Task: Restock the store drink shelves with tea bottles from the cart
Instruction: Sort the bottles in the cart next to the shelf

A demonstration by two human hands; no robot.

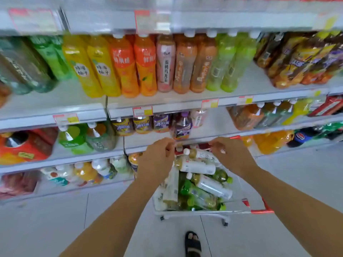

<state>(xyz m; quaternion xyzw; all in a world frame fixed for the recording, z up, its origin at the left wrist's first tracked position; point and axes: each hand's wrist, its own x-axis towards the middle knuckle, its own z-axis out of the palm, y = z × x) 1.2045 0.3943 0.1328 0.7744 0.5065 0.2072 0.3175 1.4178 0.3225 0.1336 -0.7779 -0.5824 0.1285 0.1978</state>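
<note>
Cart load: The cart [258, 211] stands against the foot of the shelves [185, 106]. Tea bottles [196, 195] are heaped in it to the rim and above. I judge that nearly all the restocking is still left.
Shelf above the cart: A bare stretch of board [213, 127] shows directly above the cart, to the right of the purple bottles [181, 125]. It looks to me like room for more stock. I see no bottle on its way there.
Left hand: My left hand [157, 158] is over the far left corner of the cart. The fingers are curled and the thumb lies against the forefinger. I see nothing between them and cannot tell if they pinch something thin.
Leaning bottle: At the left side of the cart, the pale bottle [171, 186] has its long axis running from the near side of the cart towards the shelves. Its cap end is hidden under my left hand.
Top bottle: The top bottle [201, 154] lies on its side across the far end of the cart, with the white cap pointing left.
Second bottle: The white-labelled bottle [198, 166] lies just nearer, also across the cart, neck to the left.
Right hand: My right hand [228, 154] is over the far right corner of the cart, at the base end of the top bottle. The fingers curl downward. I cannot tell if they touch it.
</note>
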